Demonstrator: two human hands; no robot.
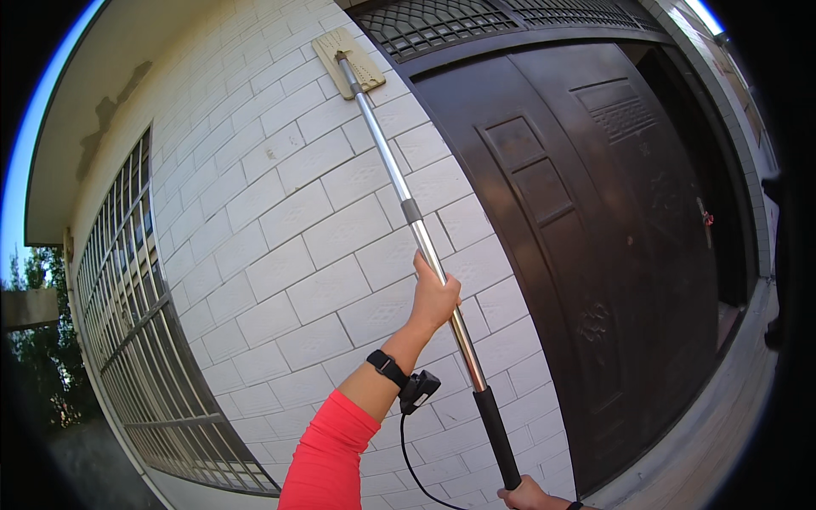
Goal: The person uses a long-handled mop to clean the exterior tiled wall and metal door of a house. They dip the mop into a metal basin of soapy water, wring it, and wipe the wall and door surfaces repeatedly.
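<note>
My left hand (pixel 436 291) is closed around the middle of a telescopic metal pole (pixel 384 148), below its grey collar. At the lower end, my right hand (pixel 528 495) grips the black foam handle (pixel 496 437). The pole's top end joins a flat, beige rectangular mop head (pixel 349 62), which lies against the upper part of a white tiled wall (pixel 338 217), left of the door frame. The forearm with the red sleeve wears a black strap with a small black device (pixel 419 390) and a cable.
A dark metal double door (pixel 612 242) stands to the right, its far side partly open, below a latticed transom (pixel 433 29). Left of the wall section is a window with metal bars (pixel 159 344). An eave (pixel 95 83) overhangs it, and trees (pixel 48 357) show beyond.
</note>
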